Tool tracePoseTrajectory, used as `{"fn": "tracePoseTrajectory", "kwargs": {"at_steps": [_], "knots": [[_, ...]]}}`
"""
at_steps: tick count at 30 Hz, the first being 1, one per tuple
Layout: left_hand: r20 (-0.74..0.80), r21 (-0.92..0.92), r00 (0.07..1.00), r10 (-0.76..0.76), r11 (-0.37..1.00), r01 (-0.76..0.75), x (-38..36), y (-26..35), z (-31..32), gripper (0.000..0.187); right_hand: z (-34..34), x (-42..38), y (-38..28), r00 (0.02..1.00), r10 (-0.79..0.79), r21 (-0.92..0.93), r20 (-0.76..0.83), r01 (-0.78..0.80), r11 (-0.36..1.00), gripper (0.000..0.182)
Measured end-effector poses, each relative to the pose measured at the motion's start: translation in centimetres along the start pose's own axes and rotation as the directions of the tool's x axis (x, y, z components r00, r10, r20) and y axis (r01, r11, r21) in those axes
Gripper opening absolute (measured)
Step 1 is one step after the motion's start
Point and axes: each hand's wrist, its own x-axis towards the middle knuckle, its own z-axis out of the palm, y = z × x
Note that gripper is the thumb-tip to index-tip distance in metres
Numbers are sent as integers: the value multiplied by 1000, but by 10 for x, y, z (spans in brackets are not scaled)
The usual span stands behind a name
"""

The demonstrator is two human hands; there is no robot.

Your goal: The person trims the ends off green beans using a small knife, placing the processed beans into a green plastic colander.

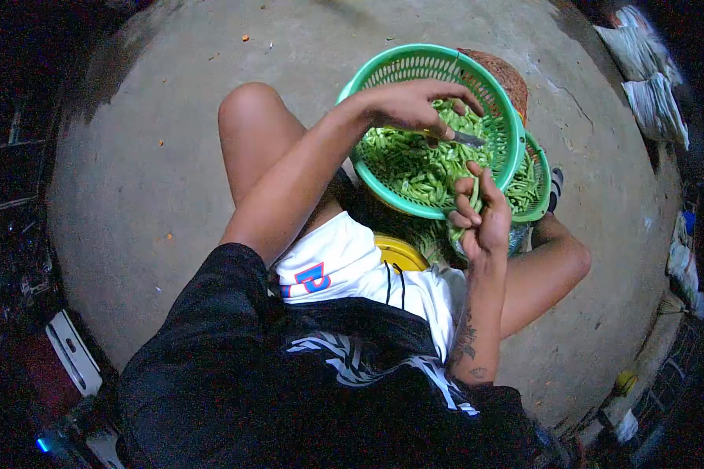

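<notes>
Our left grip (pixel 407 105) pinches a small knife (pixel 468 139), blade pointing right, over a green perforated basket (pixel 403 70) of cut green beans (pixel 414 168), while our right grip (pixel 490 223), fingers curled inward, clasps a few slender beans (pixel 475 194) at the basket's lower right rim. Farther right we see a second green basket (pixel 536 213) of longer beans (pixel 524 184) (partly hidden behind the first), near one bent knee (pixel 567 262).

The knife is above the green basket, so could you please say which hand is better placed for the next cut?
Probably the left hand: it holds the knife over the basket, while the right hand holds green beans.
</notes>
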Motion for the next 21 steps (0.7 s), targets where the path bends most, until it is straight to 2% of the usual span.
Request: {"fn": "tracePoseTrajectory", "kwargs": {"at_steps": [1, 2, 4, 6, 8, 10, 11, 12, 13, 14, 16, 17, 18, 19, 20, 21], "knots": [[-32, 39, 995, 92, 995, -91, 0, -1, 1, 56, 1, 1, 0, 1000, -8, 70, 23, 6, 998, 32], [-32, 38, 995, 92, 995, -91, 0, -2, 2, 56, 0, 4, 0, 1000, -8, 69, 22, 6, 998, 32], [-85, -126, 994, -75, 990, 64, -2, 7, 1, 50, -6, 10, 1, 991, -118, 137, -59, 125, 983, 28], [-68, -118, 990, -120, 987, 111, -1, 7, -1, 46, 5, 10, 1, 989, -133, 110, -65, 140, 984, 30], [-47, -117, 985, -169, 980, 162, 0, 0, -1, 42, 46, -5, 3, 950, -212, -78, -231, 199, 977, 35], [-40, -98, 998, -51, 994, 47, 2, -5, 0, 35, 33, -6, 4, 960, -209, -146, -187, 184, 972, 41], [-38, -98, 998, -53, 994, 49, 3, -7, 0, 35, 27, -5, 3, 969, -204, -211, -136, 172, 962, 43], [-90, -73, 996, 7, 997, -14, 4, -6, 0, 34, 20, -4, 2, 977, -194, -276, -85, 164, 947, 44], [-139, -42, 988, 70, 996, -77, 5, -5, 0, 32, 14, 1, 4, 975, -196, -251, -107, 164, 954, 44], [-138, -41, 988, 71, 996, -77, 5, -4, 2, 32, 8, 2, 3, 974, -198, -249, -107, 166, 954, 44], [-187, -143, 981, 41, 987, -69, 7, -4, 5, 29, 4, 4, 0, 972, -219, -62, -80, 215, 975, 42], [-183, -142, 982, 43, 987, -70, 7, -3, 5, 29, -16, 9, 0, 974, -214, 70, 79, 209, 976, 42], [-187, -20, 981, 42, 999, -47, 7, -1, 5, 28, -12, 8, -1, 973, -220, 74, 75, 214, 974, 42], [-188, 104, 981, 43, 994, -23, 6, 3, 6, 27, -7, 6, -2, 974, -224, 10, 5, 224, 974, 42], [-176, 106, 983, 43, 994, -25, 5, 4, 8, 27, -4, 4, -2, 971, -232, -54, -66, 228, 972, 43], [-182, 257, 980, 86, 966, -37, 4, 1, 12, 26, -5, 4, 0, 969, -243, -44, -30, 242, 969, 40]]}}
